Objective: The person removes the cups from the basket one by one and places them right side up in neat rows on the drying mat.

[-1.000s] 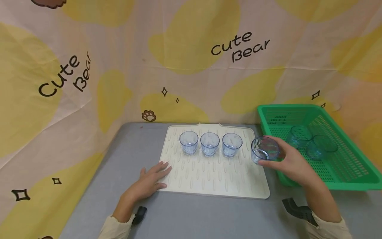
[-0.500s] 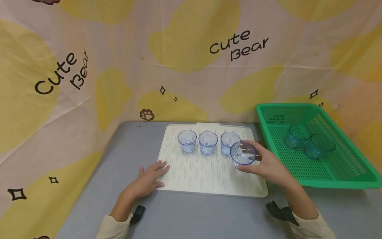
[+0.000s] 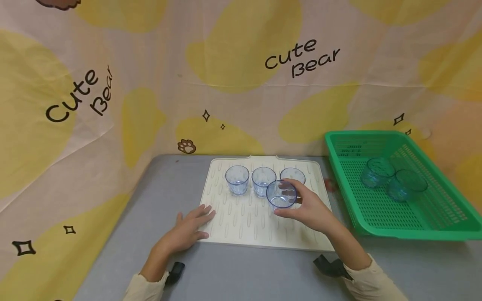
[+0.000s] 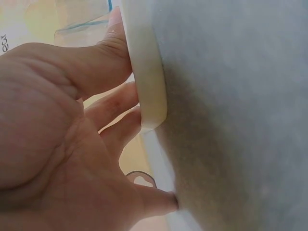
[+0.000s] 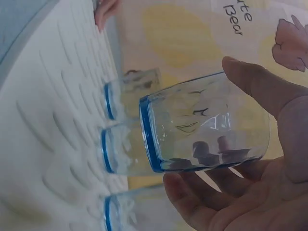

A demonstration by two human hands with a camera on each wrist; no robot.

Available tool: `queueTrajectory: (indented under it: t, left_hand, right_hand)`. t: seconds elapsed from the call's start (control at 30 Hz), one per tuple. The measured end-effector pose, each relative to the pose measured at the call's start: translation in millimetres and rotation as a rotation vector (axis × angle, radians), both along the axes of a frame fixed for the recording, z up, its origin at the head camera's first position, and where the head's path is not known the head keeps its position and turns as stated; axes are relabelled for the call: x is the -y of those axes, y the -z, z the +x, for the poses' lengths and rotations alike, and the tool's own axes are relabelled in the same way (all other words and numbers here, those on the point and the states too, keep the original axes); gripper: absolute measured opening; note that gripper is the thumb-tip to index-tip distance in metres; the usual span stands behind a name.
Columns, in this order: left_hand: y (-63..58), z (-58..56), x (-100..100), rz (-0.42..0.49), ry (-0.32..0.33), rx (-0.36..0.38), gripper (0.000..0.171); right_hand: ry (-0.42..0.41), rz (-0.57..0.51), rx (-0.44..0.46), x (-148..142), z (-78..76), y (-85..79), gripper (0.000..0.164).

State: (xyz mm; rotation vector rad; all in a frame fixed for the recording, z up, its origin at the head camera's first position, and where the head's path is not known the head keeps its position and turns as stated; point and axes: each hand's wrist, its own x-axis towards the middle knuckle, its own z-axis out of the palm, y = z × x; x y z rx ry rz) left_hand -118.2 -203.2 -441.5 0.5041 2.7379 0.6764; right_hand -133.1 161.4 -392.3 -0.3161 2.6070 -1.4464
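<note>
My right hand holds a clear bluish drinking glass between thumb and fingers, its mouth up. In the right wrist view the glass's base stands off the mat. A row of three like glasses stands upright along the back of the white ridged drying mat: a left glass, a middle glass and a right glass, the last partly hidden by the held glass and my hand. With fingers spread and straight, my left hand rests on the mat's front left edge.
To the right stands a green plastic basket with two more glasses lying in it, one glass beside the other glass. A patterned cloth hangs behind the grey table.
Carrying its glass, my right hand has moved left from the basket's edge to above the mat, in front of the row. The left hand has stayed in place.
</note>
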Motion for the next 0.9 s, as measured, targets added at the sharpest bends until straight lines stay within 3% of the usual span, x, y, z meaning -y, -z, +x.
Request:
queueTrajectory:
  t: [0.53,0.9]
  left_hand:
    - [1.3,-5.5,-1,-0.034,0.016,-0.015,0.064]
    - [-0.3,-4.0,0,-0.034,0.032,-0.015,0.064]
  right_hand:
    - [-0.102,-0.114,0.048,65,-11.8,19.3,0.085]
    - [-0.078,-0.019,0.061,93,-11.0,41.1,0.085]
